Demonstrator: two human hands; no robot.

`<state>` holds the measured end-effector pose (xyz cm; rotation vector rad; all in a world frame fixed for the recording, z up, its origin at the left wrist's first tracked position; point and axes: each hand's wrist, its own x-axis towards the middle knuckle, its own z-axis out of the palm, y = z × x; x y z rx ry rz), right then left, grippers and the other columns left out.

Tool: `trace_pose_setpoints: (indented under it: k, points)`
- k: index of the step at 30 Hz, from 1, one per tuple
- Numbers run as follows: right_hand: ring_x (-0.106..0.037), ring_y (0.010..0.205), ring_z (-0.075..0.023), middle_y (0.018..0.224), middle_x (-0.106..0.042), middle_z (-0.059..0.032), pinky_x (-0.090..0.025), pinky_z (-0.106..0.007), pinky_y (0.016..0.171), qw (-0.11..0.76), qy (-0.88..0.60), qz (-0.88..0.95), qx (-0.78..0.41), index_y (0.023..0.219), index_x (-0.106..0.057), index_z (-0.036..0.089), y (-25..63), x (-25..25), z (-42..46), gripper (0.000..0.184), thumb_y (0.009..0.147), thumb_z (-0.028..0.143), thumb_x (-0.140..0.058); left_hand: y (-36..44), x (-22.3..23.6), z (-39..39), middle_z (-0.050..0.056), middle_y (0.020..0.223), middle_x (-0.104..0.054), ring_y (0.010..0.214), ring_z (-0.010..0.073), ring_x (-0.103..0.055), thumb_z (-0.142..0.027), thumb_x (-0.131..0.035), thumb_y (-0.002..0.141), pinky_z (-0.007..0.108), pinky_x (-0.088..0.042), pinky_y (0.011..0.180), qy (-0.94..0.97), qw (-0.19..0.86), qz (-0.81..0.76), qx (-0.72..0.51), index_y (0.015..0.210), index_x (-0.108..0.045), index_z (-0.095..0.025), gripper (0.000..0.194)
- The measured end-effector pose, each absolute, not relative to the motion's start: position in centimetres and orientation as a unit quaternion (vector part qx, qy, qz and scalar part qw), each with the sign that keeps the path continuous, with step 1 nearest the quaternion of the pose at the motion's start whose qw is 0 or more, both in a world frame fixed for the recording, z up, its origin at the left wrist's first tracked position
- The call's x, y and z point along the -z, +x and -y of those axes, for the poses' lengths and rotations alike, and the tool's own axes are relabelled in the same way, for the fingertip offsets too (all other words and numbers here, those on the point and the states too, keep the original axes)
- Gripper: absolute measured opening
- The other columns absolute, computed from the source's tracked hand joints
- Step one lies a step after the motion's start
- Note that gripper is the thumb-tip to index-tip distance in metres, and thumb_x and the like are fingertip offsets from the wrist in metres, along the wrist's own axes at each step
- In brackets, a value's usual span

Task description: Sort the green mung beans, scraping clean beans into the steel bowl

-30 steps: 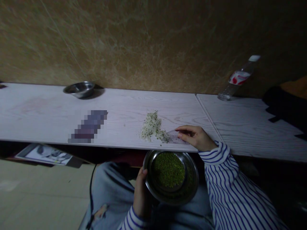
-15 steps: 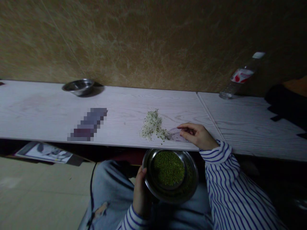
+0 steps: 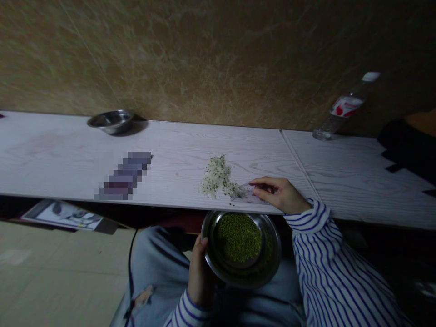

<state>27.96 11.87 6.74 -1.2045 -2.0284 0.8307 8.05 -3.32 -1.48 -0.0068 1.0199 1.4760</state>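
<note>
My left hand (image 3: 200,265) is closed on the left rim of a steel bowl (image 3: 269,268), thumb on top, just below the table's front edge. Green beans (image 3: 240,238), which look like mung beans, lie inside the bowl. My right hand (image 3: 281,194) pinches a thin, clear plastic piece (image 3: 245,193) whose exact kind I cannot make out. Its left end touches the lower right of a heap of white grains (image 3: 218,177), like rice, mixed with green bits. The heap lies loose on the white table (image 3: 177,154).
An empty-looking steel bowl (image 3: 112,122) stands at the back left. Nearer lies a pixelated flat object (image 3: 126,175). A plastic bottle (image 3: 344,106) stands at the back right, beside a dark item (image 3: 405,145). Below the table at left is a shelf with a printed sheet (image 3: 64,214).
My right hand and the clear plastic piece have shifted slightly left, closer into the edge of the grain heap. My left hand still holds the bowl in nearly the same place.
</note>
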Motion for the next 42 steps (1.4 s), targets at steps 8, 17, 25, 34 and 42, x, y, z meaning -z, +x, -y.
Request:
trace_pose_setpoints:
  k: [8, 17, 25, 34, 42]
  points:
    - [-0.054, 0.059, -0.0150, 0.079, -0.076, -0.0036, -0.046, -0.029, 0.054, 0.313, -0.450, 0.775, -0.316, 0.101, -0.080, 0.021, 27.8, -6.8, -12.0, 0.026, 0.081, 0.032, -0.068, 7.9, 1.1, 3.4, 0.005, 0.096, -0.079, 0.114, 0.0314, -0.065, -0.045, -0.077, 0.071, 0.040, -0.048, 0.099, 0.020, 0.620, -0.437, -0.652, 0.106, -0.080, -0.023, 0.041]
    - [-0.067, 0.064, -0.0176, 0.079, -0.076, -0.0073, -0.054, -0.028, 0.054, 0.426, -0.507, 0.678, -0.319, 0.103, -0.078, 0.016, 28.7, -5.8, -7.6, 0.030, 0.079, 0.034, -0.070, 7.6, 1.2, 3.1, 0.005, 0.092, -0.078, 0.108, 0.0297, -0.066, -0.045, -0.079, 0.069, 0.038, -0.051, 0.093, 0.025, 0.612, -0.446, -0.653, 0.097, -0.080, -0.023, 0.036]
    - [-0.070, 0.068, -0.0183, 0.082, -0.078, -0.0078, -0.058, -0.029, 0.062, 0.407, -0.526, 0.704, -0.250, 0.106, -0.078, 0.016, 27.3, -5.2, -7.1, 0.030, 0.084, 0.031, -0.065, 7.2, 0.4, 3.6, 0.004, 0.087, -0.077, 0.105, 0.0319, -0.067, -0.044, -0.082, 0.064, 0.042, -0.051, 0.094, 0.027, 0.617, -0.452, -0.644, 0.098, -0.080, -0.022, 0.041]
    - [-0.071, 0.067, -0.0176, 0.081, -0.079, -0.0068, -0.059, -0.028, 0.063, 0.382, -0.502, 0.732, -0.258, 0.105, -0.079, 0.018, 26.8, -6.4, -6.6, 0.029, 0.084, 0.031, -0.065, 5.4, 1.3, 4.1, 0.006, 0.098, -0.077, 0.103, 0.0304, -0.066, -0.038, -0.071, 0.071, 0.040, -0.050, 0.090, 0.100, 0.602, -0.464, -0.642, 0.108, -0.076, -0.021, 0.040]
    - [-0.071, 0.067, -0.0189, 0.082, -0.080, -0.0072, -0.061, -0.029, 0.065, 0.377, -0.562, 0.702, -0.222, 0.097, -0.082, 0.019, 31.2, -6.8, -6.5, 0.028, 0.079, 0.036, -0.067, 6.0, 1.8, 4.0, 0.007, 0.105, -0.077, 0.111, 0.0322, -0.064, -0.036, -0.069, 0.072, 0.042, -0.049, 0.095, 0.107, 0.610, -0.465, -0.633, 0.114, -0.074, -0.021, 0.045]
